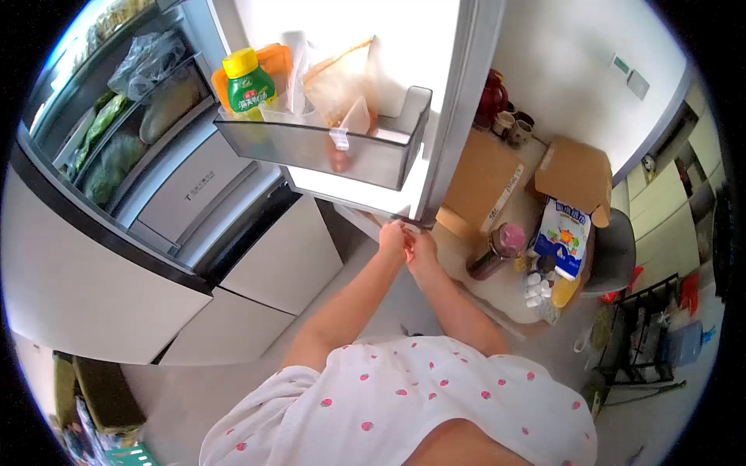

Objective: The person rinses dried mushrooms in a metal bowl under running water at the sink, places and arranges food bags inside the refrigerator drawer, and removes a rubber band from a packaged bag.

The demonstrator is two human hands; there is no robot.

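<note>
My left hand and my right hand meet just below the lower corner of the open fridge door. Their fingers are curled together; whatever they may hold is too small or hidden to make out. Contact with the door's bottom edge cannot be told. Above them, a clear door bin carries a green bottle with a yellow cap, an orange item and a plastic bag with brownish contents.
Left, the fridge's drawers hold bagged greens. On the right, a table bears cardboard boxes, a jar with a pink lid, a blue-and-white packet and cups. A grey chair and black rack stand beyond.
</note>
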